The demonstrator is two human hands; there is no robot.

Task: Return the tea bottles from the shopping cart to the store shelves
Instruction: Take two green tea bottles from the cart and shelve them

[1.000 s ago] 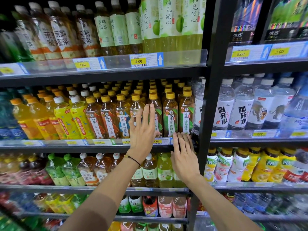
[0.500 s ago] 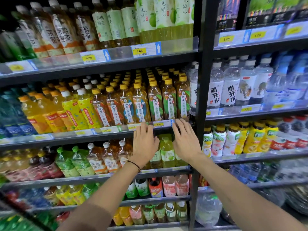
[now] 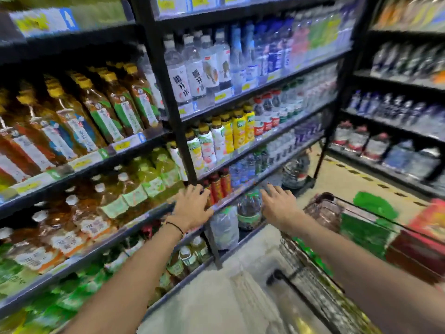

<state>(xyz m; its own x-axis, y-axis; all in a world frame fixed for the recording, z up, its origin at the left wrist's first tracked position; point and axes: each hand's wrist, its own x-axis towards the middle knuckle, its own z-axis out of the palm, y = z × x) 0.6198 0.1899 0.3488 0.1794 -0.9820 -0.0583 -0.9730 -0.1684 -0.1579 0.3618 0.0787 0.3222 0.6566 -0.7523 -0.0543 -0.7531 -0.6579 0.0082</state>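
The tall black metal store shelves (image 3: pixel 178 131) fill everything ahead of and to the left of both hands. Below and to the right of the right hand sits the wire shopping cart (image 3: pixel 310 283), holding green and red packs; it is too blurred for me to pick out a tea bottle inside. The amber tea bottles with yellow caps (image 3: pixel 120 102) already shelved stand above and to the left of the left hand. They are upright, long axis vertical, caps up, labels facing the aisle. The left hand (image 3: pixel 192 208) and the right hand (image 3: pixel 279 206) hover apart near a low shelf edge, fingers spread wide, holding nothing.

The step looks like going to the cart for the next bottle. It would go best by gripping the bottle round its body just under the shoulder and lifting it clear of the wire rim. It should then be set down cap up, label outward, in line with its matching row.
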